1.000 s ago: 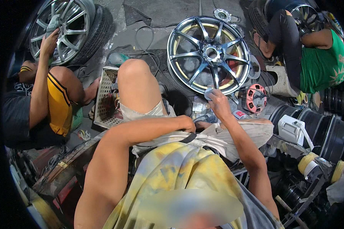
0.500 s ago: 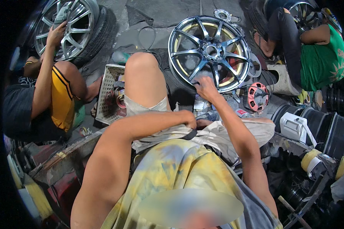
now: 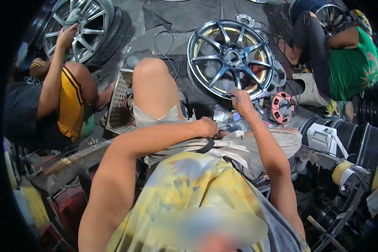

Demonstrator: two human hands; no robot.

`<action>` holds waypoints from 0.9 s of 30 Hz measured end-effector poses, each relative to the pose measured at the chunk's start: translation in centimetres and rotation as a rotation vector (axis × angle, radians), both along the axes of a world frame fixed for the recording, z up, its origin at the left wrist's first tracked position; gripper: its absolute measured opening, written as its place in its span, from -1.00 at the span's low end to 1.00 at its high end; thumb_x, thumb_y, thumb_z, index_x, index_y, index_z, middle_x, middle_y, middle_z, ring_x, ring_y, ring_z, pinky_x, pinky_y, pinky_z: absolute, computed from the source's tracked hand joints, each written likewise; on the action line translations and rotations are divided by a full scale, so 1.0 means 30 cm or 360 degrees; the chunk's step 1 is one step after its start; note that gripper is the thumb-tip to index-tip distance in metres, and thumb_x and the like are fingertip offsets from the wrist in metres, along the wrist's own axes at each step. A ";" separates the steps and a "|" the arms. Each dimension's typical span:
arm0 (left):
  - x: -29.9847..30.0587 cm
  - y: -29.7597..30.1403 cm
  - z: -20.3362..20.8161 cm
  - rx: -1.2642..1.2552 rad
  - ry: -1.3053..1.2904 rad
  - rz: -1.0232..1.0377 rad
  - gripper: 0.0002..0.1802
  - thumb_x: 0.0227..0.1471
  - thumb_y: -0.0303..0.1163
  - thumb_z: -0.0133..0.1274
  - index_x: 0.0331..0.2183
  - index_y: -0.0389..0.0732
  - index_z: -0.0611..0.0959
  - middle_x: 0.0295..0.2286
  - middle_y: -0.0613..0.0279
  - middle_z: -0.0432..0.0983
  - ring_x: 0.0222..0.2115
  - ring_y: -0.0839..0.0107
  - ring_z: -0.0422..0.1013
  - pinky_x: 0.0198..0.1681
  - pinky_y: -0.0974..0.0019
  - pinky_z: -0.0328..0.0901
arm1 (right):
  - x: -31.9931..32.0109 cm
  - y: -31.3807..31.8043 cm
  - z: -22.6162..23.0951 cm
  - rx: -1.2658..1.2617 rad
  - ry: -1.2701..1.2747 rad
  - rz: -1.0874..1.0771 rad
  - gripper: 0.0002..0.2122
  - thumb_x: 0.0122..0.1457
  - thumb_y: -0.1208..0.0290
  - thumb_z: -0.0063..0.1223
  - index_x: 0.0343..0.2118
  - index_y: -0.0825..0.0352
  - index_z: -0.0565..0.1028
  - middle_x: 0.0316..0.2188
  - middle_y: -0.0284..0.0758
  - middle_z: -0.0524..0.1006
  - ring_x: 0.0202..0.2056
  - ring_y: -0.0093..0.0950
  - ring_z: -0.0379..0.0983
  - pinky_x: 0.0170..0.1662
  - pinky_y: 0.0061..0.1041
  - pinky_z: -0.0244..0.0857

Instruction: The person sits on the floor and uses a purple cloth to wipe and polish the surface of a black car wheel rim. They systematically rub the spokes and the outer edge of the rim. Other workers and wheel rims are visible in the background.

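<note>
A shiny chrome wheel rim [image 3: 233, 56] with several thin spokes lies tilted on the floor ahead of me. My right hand [image 3: 241, 102] is at its near lip, fingers pinched together against the metal. Something small and dark shows at the fingertips, too small to name. My left hand [image 3: 208, 127] rests in my lap over the grey shorts [image 3: 260, 153], the wrist bent and the fingers mostly hidden.
A pale perforated basket [image 3: 120, 103] stands left of my raised knee. Beside the wheel lie a red round slotted part [image 3: 282, 108] and a cable [image 3: 168, 46]. One co-worker's hand [image 3: 66, 37] works on another wheel [image 3: 86, 31]; a person in green [image 3: 353, 63] sits right.
My right hand has slid rightward and slightly nearer along the wheel's near lip. My left hand stays in my lap. The view has shifted a little.
</note>
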State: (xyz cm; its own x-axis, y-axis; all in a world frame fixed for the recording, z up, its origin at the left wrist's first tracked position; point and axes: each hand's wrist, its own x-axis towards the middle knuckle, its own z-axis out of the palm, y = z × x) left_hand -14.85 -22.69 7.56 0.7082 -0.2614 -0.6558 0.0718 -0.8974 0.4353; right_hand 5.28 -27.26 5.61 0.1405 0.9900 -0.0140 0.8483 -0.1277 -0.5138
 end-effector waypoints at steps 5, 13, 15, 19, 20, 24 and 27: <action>0.047 0.010 0.283 0.0061 -0.0166 0.0007 -0.73 -0.05 -0.31 0.19 -0.29 -0.23 0.76 -0.26 -0.03 0.68 -0.18 0.07 0.61 -0.17 0.01 0.48 | -0.067 0.111 -0.109 0.0206 -0.0259 -0.0034 -0.76 0.02 0.46 0.10 -0.22 0.23 0.66 -0.33 -0.12 0.62 -0.22 -0.10 0.54 -0.12 -0.08 0.35; 0.039 0.009 0.647 0.0073 -0.0216 -0.0170 -0.75 -0.08 -0.39 0.20 -0.30 -0.28 0.75 -0.25 -0.06 0.65 -0.17 0.04 0.59 -0.14 0.04 0.47 | -0.080 0.122 0.069 -0.0147 -0.0360 -0.0005 -0.81 0.03 0.43 0.11 -0.28 0.24 0.67 -0.44 -0.06 0.63 -0.31 -0.09 0.59 -0.08 -0.09 0.38; 0.047 -0.026 0.691 -0.0039 -0.0367 -0.0277 -0.76 -0.11 -0.38 0.22 -0.35 -0.31 0.75 -0.29 -0.10 0.67 -0.23 0.02 0.61 -0.20 0.05 0.49 | -0.103 0.166 0.013 0.0006 -0.0306 -0.0045 -0.83 0.02 0.44 0.12 -0.33 0.26 0.67 -0.48 -0.04 0.61 -0.36 -0.01 0.58 -0.12 -0.10 0.46; 0.088 -0.009 0.725 -0.0136 -0.0571 -0.0320 -0.78 -0.08 -0.39 0.18 -0.37 -0.32 0.75 -0.35 -0.07 0.68 -0.28 0.05 0.63 -0.25 0.06 0.50 | 0.006 0.046 0.021 0.0027 -0.0229 0.0053 -0.85 -0.01 0.47 0.14 -0.36 0.29 0.66 -0.42 -0.01 0.62 -0.33 -0.02 0.58 -0.16 -0.09 0.46; 0.094 0.005 0.723 -0.0122 -0.0617 -0.0316 -0.79 -0.07 -0.40 0.17 -0.38 -0.32 0.75 -0.36 -0.07 0.68 -0.29 0.06 0.63 -0.26 0.06 0.50 | 0.024 0.043 0.048 -0.0152 -0.0317 0.0071 -0.87 -0.03 0.50 0.14 -0.41 0.28 0.66 -0.43 -0.02 0.62 -0.36 -0.02 0.59 -0.18 -0.12 0.49; 0.114 0.088 0.741 -0.0043 -0.0435 -0.0396 -0.80 -0.08 -0.44 0.14 -0.38 -0.30 0.76 -0.37 -0.06 0.68 -0.31 0.07 0.64 -0.30 0.07 0.51 | -0.069 0.174 -0.021 -0.0082 -0.0257 0.0027 -0.83 0.05 0.47 0.12 -0.32 0.30 0.68 -0.40 -0.01 0.63 -0.31 -0.05 0.61 -0.16 -0.21 0.49; 0.111 0.149 0.700 -0.0152 -0.0390 -0.0467 -0.80 -0.09 -0.44 0.15 -0.38 -0.30 0.76 -0.38 -0.04 0.68 -0.32 0.08 0.64 -0.32 0.08 0.50 | -0.062 0.251 0.085 -0.0034 0.0742 -0.0342 -0.81 0.11 0.43 0.17 -0.24 0.34 0.68 -0.33 -0.05 0.65 -0.29 -0.15 0.63 -0.16 -0.28 0.48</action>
State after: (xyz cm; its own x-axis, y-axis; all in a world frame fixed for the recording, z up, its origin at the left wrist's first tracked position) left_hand -11.51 -18.23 28.55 0.7270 -0.5276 -0.4394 -0.2983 -0.8191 0.4900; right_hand 3.43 -19.72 8.16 0.3149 0.9382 -0.1434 0.4830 -0.2884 -0.8267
